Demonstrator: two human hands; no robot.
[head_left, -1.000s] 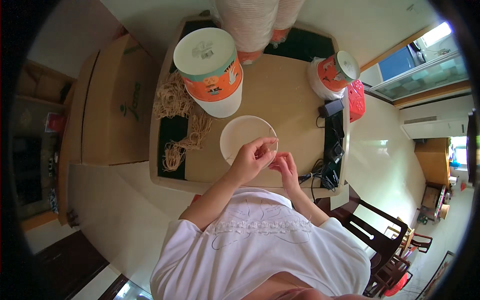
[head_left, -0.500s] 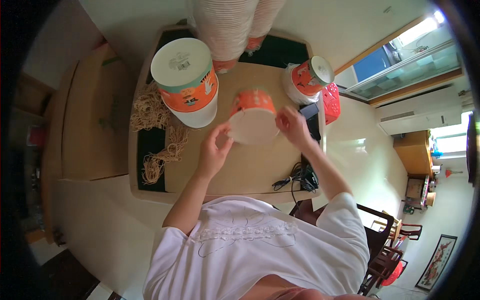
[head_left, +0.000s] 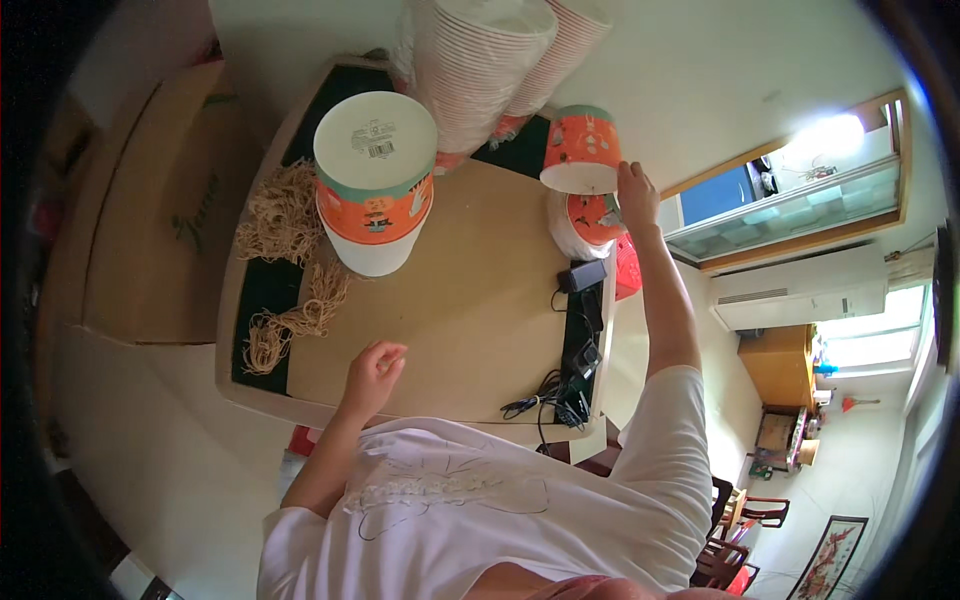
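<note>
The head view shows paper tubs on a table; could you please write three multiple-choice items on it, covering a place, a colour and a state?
1. Where is the orange paper tub that the right hand grips?
A. on the floor
B. above a stack of like tubs at the table's right edge
C. on the cardboard box

2. What colour is the mat under the pale rubber bands?
A. black
B. yellow
C. blue

3. How is the left hand?
A. clamped on a lid
B. holding a cable
C. loosely curled, holding nothing

Answers: 1 B, it sits over the right-edge stack; 2 A, dark mat shows beneath; 3 C, nothing shows in its fingers.
</note>
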